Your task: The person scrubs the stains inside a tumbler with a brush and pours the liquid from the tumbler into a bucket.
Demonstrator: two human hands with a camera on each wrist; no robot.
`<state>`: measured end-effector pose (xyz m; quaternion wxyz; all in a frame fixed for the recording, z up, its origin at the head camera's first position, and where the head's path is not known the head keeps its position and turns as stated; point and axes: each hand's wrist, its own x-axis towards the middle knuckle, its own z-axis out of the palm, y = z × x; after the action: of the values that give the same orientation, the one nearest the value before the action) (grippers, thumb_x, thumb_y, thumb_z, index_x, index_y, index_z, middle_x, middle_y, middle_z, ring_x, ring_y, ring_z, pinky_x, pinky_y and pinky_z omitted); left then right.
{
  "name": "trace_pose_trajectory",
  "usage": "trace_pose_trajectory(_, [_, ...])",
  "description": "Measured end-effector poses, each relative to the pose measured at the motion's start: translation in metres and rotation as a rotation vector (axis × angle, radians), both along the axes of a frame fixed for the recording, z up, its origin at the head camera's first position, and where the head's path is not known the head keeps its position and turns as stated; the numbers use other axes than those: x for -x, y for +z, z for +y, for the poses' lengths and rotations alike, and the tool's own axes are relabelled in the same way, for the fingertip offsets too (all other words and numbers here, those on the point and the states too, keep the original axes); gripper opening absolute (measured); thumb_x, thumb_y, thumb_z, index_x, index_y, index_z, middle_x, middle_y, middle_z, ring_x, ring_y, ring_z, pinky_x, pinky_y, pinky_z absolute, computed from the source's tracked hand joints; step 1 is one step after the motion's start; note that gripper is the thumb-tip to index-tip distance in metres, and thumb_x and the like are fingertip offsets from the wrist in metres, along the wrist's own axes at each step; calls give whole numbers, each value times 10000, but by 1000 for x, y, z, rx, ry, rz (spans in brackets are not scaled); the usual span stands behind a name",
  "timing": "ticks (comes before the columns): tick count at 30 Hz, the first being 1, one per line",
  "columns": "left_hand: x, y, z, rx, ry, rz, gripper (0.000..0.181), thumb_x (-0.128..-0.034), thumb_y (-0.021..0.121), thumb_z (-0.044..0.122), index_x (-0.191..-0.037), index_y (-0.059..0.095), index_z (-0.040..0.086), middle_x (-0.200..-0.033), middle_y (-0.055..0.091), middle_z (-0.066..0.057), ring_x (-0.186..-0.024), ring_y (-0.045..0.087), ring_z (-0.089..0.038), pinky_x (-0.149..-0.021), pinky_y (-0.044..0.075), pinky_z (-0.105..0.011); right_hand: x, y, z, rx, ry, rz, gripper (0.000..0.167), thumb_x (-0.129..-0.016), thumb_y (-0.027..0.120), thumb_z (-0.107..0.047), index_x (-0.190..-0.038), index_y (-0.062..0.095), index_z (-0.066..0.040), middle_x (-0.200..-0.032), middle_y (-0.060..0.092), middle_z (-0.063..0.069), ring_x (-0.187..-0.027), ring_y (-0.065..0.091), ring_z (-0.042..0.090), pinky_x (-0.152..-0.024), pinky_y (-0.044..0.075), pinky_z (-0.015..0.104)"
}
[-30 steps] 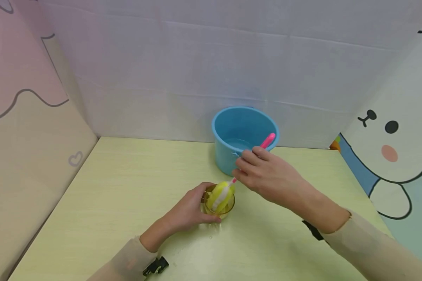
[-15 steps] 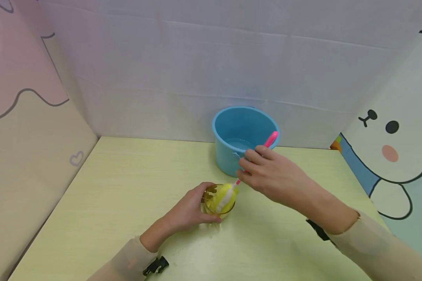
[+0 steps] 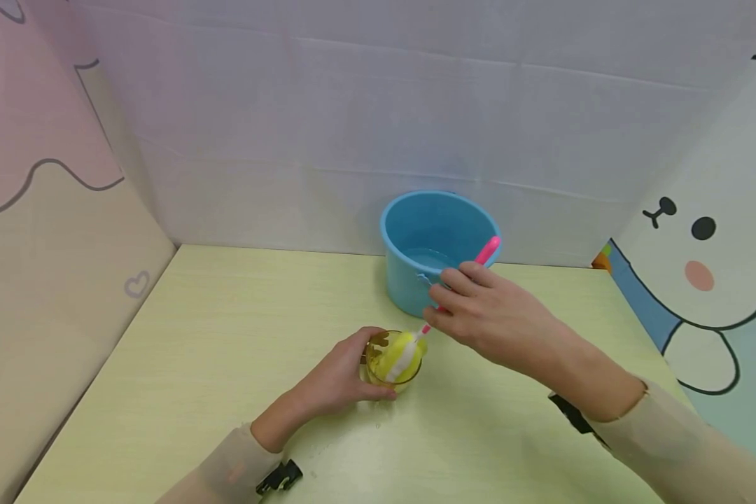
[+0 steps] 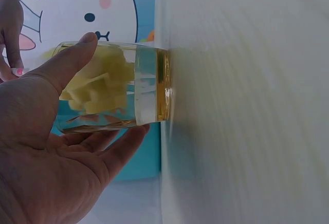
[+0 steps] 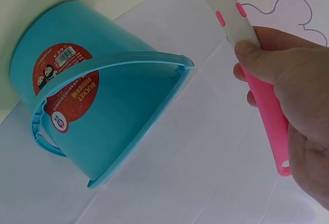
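Note:
An amber-tinted clear glass (image 3: pixel 409 381) stands upright on the table, and my left hand (image 3: pixel 343 371) grips it around the side. In the left wrist view the thumb lies along one side of the glass (image 4: pixel 146 85), fingers curled round the other. My right hand (image 3: pixel 488 318) holds a sponge cup brush by its pink and white handle (image 5: pixel 267 113), thumb pressed on the handle. The brush's yellow and white sponge head (image 3: pixel 400 358) sits inside the glass, tilted, its stem leaning up to the right. The glass wall partly blurs the sponge in the left wrist view.
A blue bucket (image 3: pixel 403 280) with a little water in it stands behind the glass, close to the back wall. Its handle (image 5: pixel 118 59) hangs down at the front. Small water drops lie on the pale yellow table (image 3: pixel 239 336) near the left wrist.
The right hand has shifted slightly to the right with the brush, and the sponge head leans further right inside the glass. The left hand and the glass have stayed put.

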<state>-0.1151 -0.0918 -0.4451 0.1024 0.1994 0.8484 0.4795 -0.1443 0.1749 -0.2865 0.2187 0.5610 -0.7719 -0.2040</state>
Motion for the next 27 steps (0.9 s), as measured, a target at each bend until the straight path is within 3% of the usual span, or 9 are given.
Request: trace_pose_trajectory(27, [0, -1, -1, -14, -4, -7, 906, -780, 982, 285, -1494, 470, 64, -1293, 624, 4, -1121, 607, -156, -1011, 520, -410, 1, -9, -9, 22, -35, 74, 413, -820, 947, -236, -1165, 746, -130, -1042, 629, 88, -984, 519, 296, -919, 468, 417])
